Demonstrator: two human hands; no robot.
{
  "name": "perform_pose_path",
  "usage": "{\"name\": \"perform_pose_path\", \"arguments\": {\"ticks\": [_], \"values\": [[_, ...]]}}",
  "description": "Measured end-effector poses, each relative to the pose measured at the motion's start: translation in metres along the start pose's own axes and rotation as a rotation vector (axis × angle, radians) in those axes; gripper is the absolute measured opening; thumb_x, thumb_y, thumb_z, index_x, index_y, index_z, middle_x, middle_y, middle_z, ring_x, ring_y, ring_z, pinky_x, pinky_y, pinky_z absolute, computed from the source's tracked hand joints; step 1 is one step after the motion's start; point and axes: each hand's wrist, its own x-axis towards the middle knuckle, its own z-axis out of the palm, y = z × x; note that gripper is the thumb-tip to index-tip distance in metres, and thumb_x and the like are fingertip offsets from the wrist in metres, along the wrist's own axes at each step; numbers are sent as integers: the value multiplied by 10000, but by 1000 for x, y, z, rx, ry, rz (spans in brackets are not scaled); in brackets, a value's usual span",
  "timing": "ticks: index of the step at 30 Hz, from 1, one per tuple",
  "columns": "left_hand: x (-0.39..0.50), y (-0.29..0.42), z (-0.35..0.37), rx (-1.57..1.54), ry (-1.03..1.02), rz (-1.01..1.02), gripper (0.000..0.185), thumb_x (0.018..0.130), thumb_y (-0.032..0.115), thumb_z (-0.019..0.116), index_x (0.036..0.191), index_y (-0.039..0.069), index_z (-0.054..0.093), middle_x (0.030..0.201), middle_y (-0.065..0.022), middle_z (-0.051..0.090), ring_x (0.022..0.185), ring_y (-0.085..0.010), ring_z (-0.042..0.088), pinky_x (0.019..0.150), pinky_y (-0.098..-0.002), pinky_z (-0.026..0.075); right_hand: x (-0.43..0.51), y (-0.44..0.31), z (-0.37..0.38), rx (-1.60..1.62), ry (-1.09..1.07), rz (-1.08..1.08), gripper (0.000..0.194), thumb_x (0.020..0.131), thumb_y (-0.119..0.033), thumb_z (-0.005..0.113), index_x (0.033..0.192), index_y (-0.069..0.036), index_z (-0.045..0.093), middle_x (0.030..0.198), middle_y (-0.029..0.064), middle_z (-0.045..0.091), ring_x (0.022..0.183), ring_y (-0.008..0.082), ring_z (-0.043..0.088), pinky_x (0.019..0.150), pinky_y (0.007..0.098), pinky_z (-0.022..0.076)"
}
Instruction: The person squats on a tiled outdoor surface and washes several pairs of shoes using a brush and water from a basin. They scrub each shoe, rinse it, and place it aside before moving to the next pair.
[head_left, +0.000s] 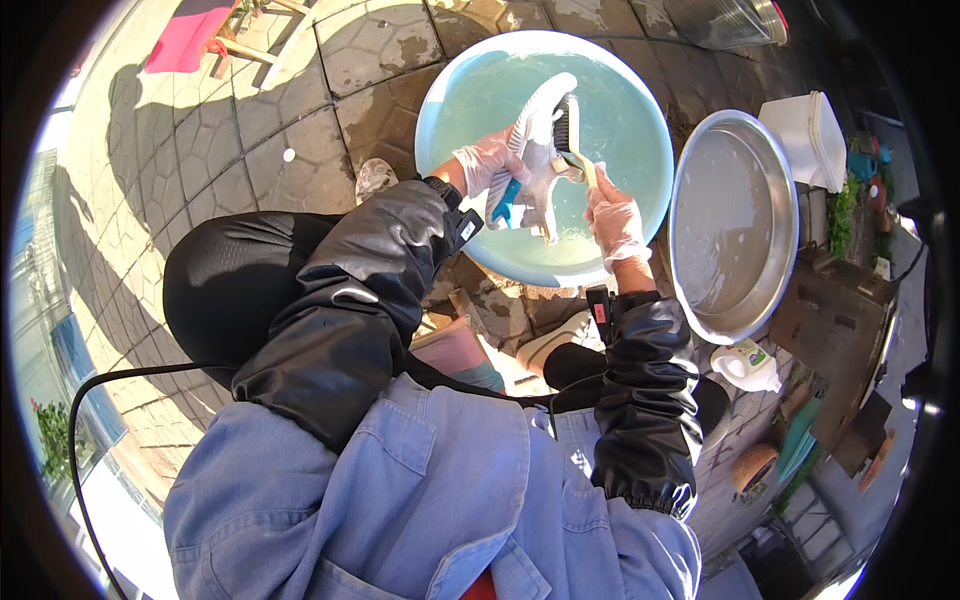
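Observation:
My left hand (493, 161), in a clear disposable glove, grips a pale grey and white shoe (536, 161) with a blue patch, held over a light blue plastic basin (656, 180) of greenish water. My right hand (615, 217), gloved likewise, is closed on the pale handle of a scrub brush (574, 135). The brush's dark bristles face the upper part of the shoe and seem to touch it. Part of the shoe is hidden behind the left fingers.
A metal basin (789, 225) of cloudy water stands to the right, beside a white plastic bucket (806, 142). Near its lower rim lies a white detergent bottle (746, 365). A clear container (724, 22) is at top right, and a wooden seat with pink cloth (184, 37) at top left.

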Motion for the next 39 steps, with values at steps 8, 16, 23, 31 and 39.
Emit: {"name": "perform_pose_path", "arguments": {"ticks": [8, 16, 23, 31, 39], "values": [[9, 12, -28, -134, -48, 93, 474, 774, -48, 630, 1234, 23, 541, 1040, -76, 659, 968, -182, 641, 876, -318, 522, -105, -54, -21, -545, -20, -185, 428, 903, -102, 639, 1327, -101, 577, 1102, 208, 676, 937, 272, 702, 804, 311, 524], [4, 20, -6, -191, -14, 141, 617, 735, -51, 612, 1332, 78, 522, 1137, -54, 647, 1027, -176, 606, 944, -311, 465, -47, -28, 2, -852, 9, -435, 419, 883, -125, 667, 1298, -133, 608, 918, 202, 678, 749, 347, 661, 686, 371, 527], [2, 37, -17, 24, 82, 32, 400, 743, -10, 644, 1135, 46, 589, 949, -46, 650, 850, -138, 610, 804, -278, 492, -69, -54, -13, -690, 164, -518, 444, 882, -57, 648, 1318, -123, 594, 983, 194, 693, 809, 303, 680, 771, 319, 539], [3, 49, 10, 155, -19, 101, 634, 783, -46, 584, 1377, 154, 489, 1120, -25, 616, 916, -128, 605, 779, -257, 524, -62, -68, -4, -1308, -88, -656, 488, 889, -74, 513, 1369, -157, 537, 793, 136, 647, 671, 299, 660, 610, 406, 535], [-8, 56, 29, -128, 25, 94, 629, 794, -79, 571, 1388, 113, 501, 1164, -55, 637, 994, -170, 626, 834, -288, 538, -62, -42, 14, -395, 40, -439, 424, 899, -42, 620, 1319, -90, 590, 1125, 166, 686, 910, 237, 673, 816, 284, 507]]}}
